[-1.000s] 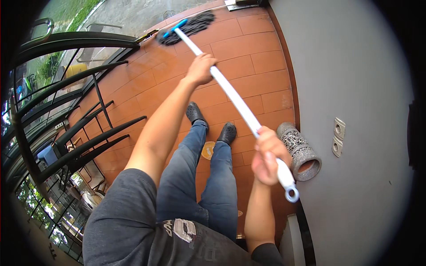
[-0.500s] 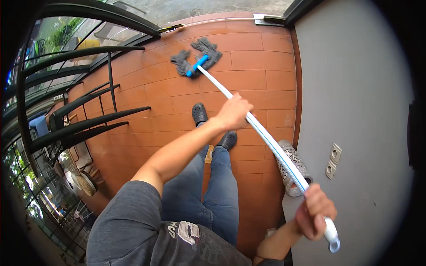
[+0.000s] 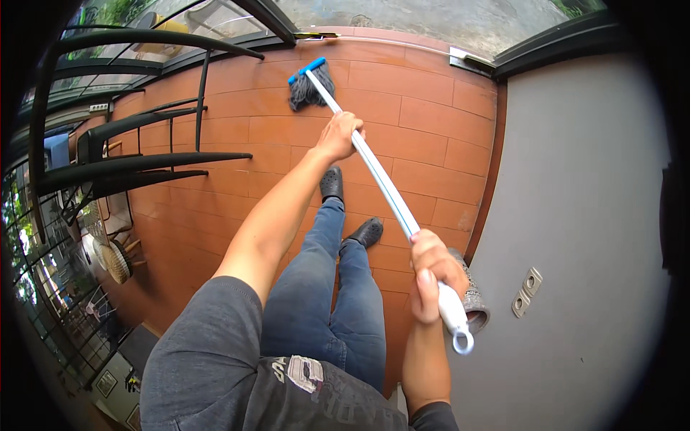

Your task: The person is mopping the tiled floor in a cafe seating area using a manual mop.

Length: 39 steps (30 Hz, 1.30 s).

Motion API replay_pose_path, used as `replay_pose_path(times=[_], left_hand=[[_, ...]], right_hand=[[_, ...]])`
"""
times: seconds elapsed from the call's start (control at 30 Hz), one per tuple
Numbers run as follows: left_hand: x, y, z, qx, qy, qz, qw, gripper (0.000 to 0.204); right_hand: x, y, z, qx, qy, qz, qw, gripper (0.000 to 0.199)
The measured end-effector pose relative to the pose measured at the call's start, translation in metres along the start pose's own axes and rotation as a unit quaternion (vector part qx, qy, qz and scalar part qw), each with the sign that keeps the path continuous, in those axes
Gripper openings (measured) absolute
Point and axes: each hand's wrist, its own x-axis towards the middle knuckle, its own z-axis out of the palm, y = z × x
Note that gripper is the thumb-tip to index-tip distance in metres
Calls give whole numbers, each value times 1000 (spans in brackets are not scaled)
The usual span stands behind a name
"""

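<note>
A mop (image 3: 386, 188) with a white, blue-striped handle slants from lower right to upper left before me. Its blue clamp and grey string head (image 3: 310, 90) lie on the orange-brown tiled floor (image 3: 417, 147), close to the doorway. My left hand (image 3: 341, 136) is wrapped round the lower part of the handle. Higher up, just below the white end grip with its hanging loop, my right hand (image 3: 435, 273) is closed on the same handle. Both arms reach forward, the left one stretched farther.
Black metal chair legs (image 3: 144, 165) jut in from the left. A grey wall with sockets (image 3: 527, 292) runs along the right, a patterned cylindrical pot (image 3: 474, 305) beside it. Beyond the door track (image 3: 402, 44) lies grey paving. My dark clogs (image 3: 366, 233) stand on the tiles.
The mop head has moved toward the doorway, its strands now gathered on the near side of the clamp. My left hand has gone forward and left; my right hand has shifted up and left.
</note>
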Motion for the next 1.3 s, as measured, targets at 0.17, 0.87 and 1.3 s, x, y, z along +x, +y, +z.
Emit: replay_pose_path(times=[0.17,0.87,1.3], left_hand=[[-15,-6,-3,-2,-23,32,999,18],[-187,-27,-60,89,-194,-126,969,16],[-262,64,-58,-119,-62,5,991,28]], right_hand=[[-12,-11,19,-1,22,8,1000,20],[-136,-7,70,11,-108,41,993,15],[-145,-142,122,-54,-39,31,997,24]])
